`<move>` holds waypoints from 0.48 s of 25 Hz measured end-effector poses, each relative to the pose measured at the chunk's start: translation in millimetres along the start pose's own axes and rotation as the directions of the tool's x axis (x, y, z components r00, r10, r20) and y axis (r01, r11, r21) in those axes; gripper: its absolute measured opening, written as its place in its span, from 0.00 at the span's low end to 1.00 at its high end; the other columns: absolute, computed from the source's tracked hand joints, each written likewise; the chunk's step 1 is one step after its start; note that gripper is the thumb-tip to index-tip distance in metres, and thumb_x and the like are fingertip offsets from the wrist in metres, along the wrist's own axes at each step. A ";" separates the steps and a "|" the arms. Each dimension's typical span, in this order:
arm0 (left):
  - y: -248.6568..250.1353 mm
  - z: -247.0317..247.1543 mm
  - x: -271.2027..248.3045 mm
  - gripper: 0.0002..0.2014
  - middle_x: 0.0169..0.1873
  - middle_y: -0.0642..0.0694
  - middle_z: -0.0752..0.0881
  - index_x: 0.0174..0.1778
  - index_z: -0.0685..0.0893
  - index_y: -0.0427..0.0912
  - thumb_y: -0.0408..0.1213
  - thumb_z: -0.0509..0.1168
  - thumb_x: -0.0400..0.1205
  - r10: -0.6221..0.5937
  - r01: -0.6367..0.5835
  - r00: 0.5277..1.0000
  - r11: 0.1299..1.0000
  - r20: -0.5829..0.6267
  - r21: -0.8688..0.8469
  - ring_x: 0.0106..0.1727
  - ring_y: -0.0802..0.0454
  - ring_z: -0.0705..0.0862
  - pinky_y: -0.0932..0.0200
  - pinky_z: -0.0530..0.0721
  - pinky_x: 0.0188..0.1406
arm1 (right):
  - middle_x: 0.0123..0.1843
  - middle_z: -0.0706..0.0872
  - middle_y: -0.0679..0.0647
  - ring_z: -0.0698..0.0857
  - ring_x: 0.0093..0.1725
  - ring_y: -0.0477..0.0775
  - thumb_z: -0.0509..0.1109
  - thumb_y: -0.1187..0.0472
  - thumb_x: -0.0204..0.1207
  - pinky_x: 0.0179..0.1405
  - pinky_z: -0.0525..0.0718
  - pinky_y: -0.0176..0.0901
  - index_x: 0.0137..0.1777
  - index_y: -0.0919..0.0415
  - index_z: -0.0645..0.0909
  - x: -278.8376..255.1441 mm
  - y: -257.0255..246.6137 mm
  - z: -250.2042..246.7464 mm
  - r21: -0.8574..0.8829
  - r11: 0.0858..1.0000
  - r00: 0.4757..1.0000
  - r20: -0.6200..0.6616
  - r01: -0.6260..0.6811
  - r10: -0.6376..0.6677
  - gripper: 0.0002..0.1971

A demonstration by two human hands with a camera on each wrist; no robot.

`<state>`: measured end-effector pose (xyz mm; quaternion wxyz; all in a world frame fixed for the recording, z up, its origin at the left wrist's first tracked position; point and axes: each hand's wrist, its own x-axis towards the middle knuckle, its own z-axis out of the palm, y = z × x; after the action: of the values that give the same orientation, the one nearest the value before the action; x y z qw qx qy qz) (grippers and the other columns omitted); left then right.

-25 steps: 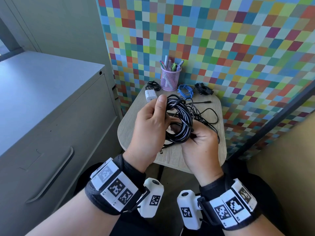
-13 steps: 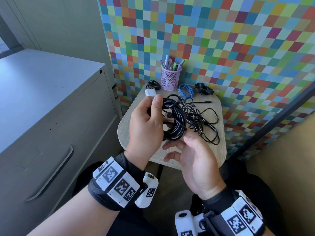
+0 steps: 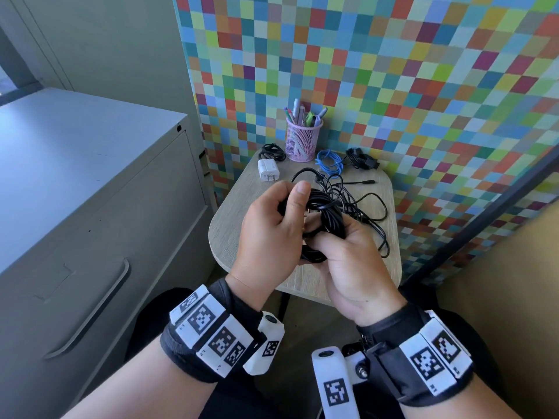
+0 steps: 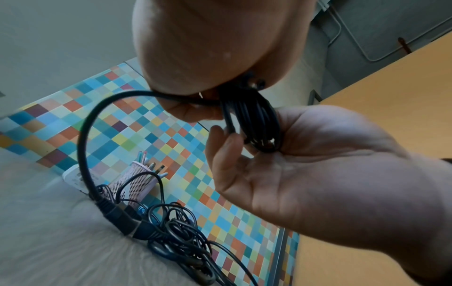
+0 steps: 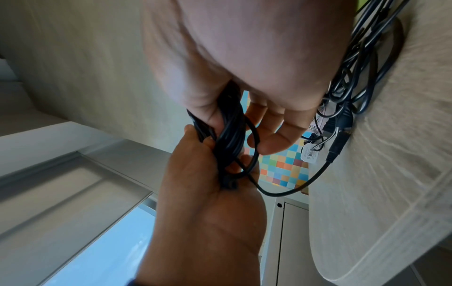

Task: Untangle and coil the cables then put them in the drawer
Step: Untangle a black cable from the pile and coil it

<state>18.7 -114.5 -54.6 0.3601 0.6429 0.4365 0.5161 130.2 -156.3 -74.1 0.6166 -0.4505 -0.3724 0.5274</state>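
Note:
A coil of black cable (image 3: pixel 328 220) is held above the small wooden table (image 3: pixel 239 219), and both hands are on it. My left hand (image 3: pixel 290 207) grips its upper left side, thumb on top. My right hand (image 3: pixel 335 240) pinches the lower right side between thumb and fingers. In the left wrist view the coil (image 4: pixel 254 120) trails a loose strand down to a black plug (image 4: pixel 117 216) in the tangle of thin black cables (image 4: pixel 176 236). The same tangle (image 3: pixel 360 204) lies on the table behind my hands. The grey cabinet drawer (image 3: pixel 90 306) on the left is closed.
At the table's back stand a pink mesh pen cup (image 3: pixel 302 140), a white charger (image 3: pixel 267 170), a small blue cable (image 3: pixel 329 161) and two small black cable bundles (image 3: pixel 272 151) (image 3: pixel 360 160). A checkered wall panel rises right behind the table.
Half a second ago my right hand was open below the coil; now it grips the coil again. Both hands sit closer together.

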 end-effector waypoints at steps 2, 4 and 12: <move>-0.5 0.1 2.2 0.22 0.23 0.57 0.73 0.36 0.79 0.45 0.57 0.58 0.88 0.012 -0.012 1.000 1.000 -0.004 -0.019 0.26 0.55 0.72 0.55 0.71 0.28 | 0.42 0.85 0.65 0.84 0.37 0.59 0.68 0.73 0.74 0.37 0.80 0.51 0.48 0.73 0.80 2.4 -2.8 -2.1 0.032 0.999 0.999 0.047 0.012 -0.013 0.04; -0.1 0.9 3.8 0.24 0.24 0.56 0.72 0.36 0.78 0.40 0.57 0.58 0.88 0.026 -0.027 1.000 0.999 -0.013 -0.032 0.28 0.56 0.70 0.54 0.71 0.29 | 0.41 0.86 0.61 0.85 0.38 0.55 0.66 0.78 0.80 0.37 0.84 0.47 0.46 0.72 0.79 2.5 -4.9 -2.0 0.057 0.998 0.995 0.094 0.037 -0.042 0.04; 0.0 -0.3 4.0 0.17 0.23 0.60 0.77 0.44 0.83 0.37 0.46 0.61 0.91 0.024 -0.029 0.997 0.997 -0.068 -0.070 0.26 0.60 0.75 0.61 0.76 0.29 | 0.49 0.89 0.63 0.87 0.46 0.56 0.77 0.73 0.79 0.44 0.86 0.51 0.55 0.66 0.84 9.7 10.6 0.3 -0.077 0.980 0.973 -0.128 0.183 -0.192 0.08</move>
<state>18.7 -110.8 -53.2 0.3611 0.6176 0.4213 0.5574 128.2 -146.3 -84.3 0.6726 -0.4674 -0.3877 0.4230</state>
